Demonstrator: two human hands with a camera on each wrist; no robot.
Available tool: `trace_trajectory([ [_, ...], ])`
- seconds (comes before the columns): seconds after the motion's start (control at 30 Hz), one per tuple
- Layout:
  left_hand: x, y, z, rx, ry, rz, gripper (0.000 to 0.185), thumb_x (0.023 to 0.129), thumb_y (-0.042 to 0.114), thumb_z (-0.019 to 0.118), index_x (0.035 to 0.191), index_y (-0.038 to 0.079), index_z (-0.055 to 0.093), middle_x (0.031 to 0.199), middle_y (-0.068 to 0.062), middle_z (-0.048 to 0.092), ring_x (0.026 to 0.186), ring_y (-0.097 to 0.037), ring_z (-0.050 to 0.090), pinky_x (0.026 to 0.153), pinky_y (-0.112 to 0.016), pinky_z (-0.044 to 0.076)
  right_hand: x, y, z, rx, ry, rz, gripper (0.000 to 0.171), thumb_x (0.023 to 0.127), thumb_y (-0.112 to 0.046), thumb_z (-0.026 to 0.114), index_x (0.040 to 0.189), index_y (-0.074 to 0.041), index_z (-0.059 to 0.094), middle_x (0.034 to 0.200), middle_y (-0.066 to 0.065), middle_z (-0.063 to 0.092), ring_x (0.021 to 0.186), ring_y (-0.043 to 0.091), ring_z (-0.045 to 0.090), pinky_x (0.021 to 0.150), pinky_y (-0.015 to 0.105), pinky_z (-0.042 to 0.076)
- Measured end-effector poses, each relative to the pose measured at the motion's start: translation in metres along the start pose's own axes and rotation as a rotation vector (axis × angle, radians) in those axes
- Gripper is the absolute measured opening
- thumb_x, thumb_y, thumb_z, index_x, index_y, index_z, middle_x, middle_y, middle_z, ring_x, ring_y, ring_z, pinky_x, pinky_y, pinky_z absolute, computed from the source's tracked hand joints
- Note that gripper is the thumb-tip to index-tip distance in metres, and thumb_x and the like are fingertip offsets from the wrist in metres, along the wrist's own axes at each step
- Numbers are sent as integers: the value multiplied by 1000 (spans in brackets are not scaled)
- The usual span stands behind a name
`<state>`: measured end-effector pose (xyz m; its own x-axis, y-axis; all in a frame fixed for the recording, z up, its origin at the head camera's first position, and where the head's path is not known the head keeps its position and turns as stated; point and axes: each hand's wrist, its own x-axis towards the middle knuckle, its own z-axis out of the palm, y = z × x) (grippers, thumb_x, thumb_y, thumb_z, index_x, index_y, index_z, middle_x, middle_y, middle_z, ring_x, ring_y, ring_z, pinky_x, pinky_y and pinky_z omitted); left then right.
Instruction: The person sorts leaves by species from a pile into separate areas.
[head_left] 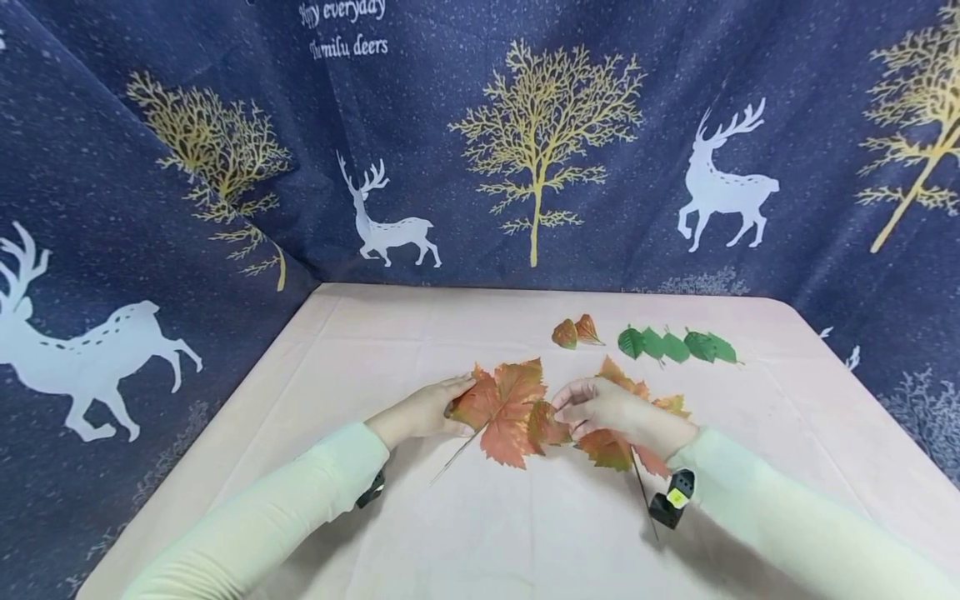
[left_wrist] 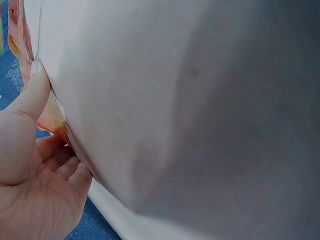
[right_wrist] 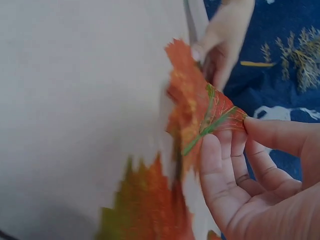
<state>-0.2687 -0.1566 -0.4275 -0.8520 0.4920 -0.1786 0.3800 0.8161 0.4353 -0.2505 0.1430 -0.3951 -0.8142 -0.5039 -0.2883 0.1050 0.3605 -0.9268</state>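
Observation:
In the head view a large orange artificial maple leaf (head_left: 513,400) with a thin stem lies at mid-table. At its left edge my left hand (head_left: 427,408) grips it; the left wrist view shows thumb (left_wrist: 37,90) and curled fingers about the edge. A smaller red-orange leaf (head_left: 546,423) is pinched by my right hand (head_left: 603,408) against the large leaf's right side. Its green stem and veins (right_wrist: 205,131) show in the right wrist view. Under my right hand and wrist lies a second large orange leaf (head_left: 606,450), partly hidden, its dark stem pointing toward me.
Farther back on the pale tablecloth (head_left: 360,333) lie two small reddish-brown leaves (head_left: 564,334). To their right, several green leaves (head_left: 675,347) overlap in a row. A dark blue curtain (head_left: 480,167) with printed deer and trees stands behind the table.

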Motion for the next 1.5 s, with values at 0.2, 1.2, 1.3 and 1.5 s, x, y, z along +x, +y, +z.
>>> trace_trajectory([
  [0.2,0,1,0,-4,0,0,84,85,31,74,151,6,31,160,-11,25,147,-32,25,120,-47,25,11,-5,-14,20,80,1,17,94,-5,58,109,4,61,90,0,66,76,11,63,76,30,58],
  [1.2,-1,-2,-1,3,29,19,85,84,33,75,151,5,32,160,-10,25,147,-30,24,120,-46,25,84,-41,-48,43,350,98,27,98,-13,56,121,0,59,89,-2,65,71,8,63,96,40,54],
  [1.3,-1,-2,-1,1,25,16,84,84,33,75,151,6,31,160,-9,24,148,-29,23,120,-46,24,90,-44,-51,31,357,98,27,99,-13,54,122,0,58,92,0,65,71,9,63,101,43,50],
  [1.5,0,-1,0,-6,9,15,85,85,34,74,152,6,31,161,-9,23,148,-29,22,120,-46,24,101,-43,-57,44,357,105,27,99,-11,53,123,1,57,104,7,63,75,12,64,105,44,48],
])
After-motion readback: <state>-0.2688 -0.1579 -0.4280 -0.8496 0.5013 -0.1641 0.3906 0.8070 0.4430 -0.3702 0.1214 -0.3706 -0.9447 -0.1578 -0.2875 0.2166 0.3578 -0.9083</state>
